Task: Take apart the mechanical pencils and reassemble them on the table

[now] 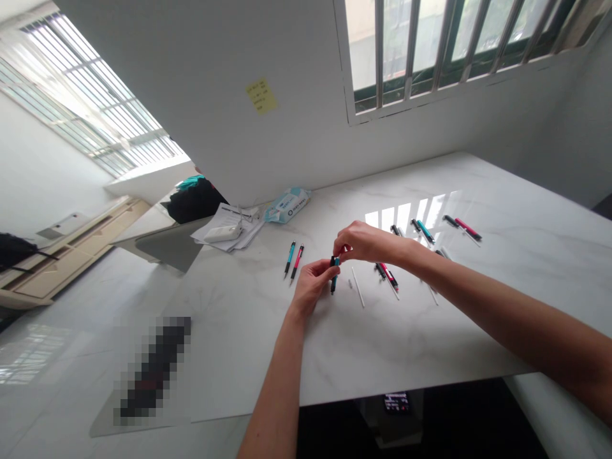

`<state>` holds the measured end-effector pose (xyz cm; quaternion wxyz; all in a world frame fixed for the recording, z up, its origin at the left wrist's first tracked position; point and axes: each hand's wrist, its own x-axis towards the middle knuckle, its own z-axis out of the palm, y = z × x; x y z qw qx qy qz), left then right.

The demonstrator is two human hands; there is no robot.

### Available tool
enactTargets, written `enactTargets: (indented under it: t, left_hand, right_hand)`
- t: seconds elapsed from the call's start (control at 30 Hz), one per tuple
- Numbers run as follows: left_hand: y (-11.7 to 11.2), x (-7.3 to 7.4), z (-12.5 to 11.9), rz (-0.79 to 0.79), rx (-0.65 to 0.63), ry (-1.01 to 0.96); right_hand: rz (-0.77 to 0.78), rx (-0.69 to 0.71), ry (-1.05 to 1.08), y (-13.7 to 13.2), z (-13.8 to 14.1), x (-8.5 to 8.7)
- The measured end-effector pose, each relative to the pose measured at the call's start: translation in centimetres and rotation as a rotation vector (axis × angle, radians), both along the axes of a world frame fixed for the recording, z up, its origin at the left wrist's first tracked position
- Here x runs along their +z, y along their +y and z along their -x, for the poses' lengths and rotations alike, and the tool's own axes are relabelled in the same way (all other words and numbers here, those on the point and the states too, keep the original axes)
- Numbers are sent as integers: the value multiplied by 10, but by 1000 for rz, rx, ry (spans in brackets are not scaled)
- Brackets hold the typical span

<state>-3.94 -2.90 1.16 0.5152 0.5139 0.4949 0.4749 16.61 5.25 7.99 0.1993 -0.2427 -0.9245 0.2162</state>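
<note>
My left hand (313, 284) grips a blue barrel and a black pen part (333, 280) side by side, held upright just above the table. The fingers of my right hand (356, 243) are pinched together at the top of these parts; what is between them is too small to make out. Just right of my left hand lie a thin white pen refill (358, 288) and a tiny spring (350, 283). To the left, a whole blue pen (289, 259) and a whole red pen (297, 263) lie beside each other.
Loose pen parts lie to the right, among them a red barrel (389, 276), a teal barrel (425, 231) and another red barrel (468, 229). A wipes packet (287, 205) and papers (224, 237) are at the back left. A phone (396, 402) shows below the table edge.
</note>
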Motion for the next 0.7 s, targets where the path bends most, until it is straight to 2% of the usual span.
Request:
enactTargets:
  t: [0.23,0.33,0.47,0.57,0.7]
  left_hand:
    - [0,1,-1,13,-2,-26]
    - [0,-1,0,16,21,-65]
    - [2,-3,1,27,91,-115]
    - [3,-3,2,43,116,-154]
    - [4,-3,2,49,106,-171]
  right_hand:
    - [53,27,31,-7,-2,6]
    - [29,0,24,-5,-4,5]
    - [-14,-74,-183,-1,-9,0]
    - [76,13,-387,-3,-9,-3]
    - [139,132,-464,-10,-4,-8]
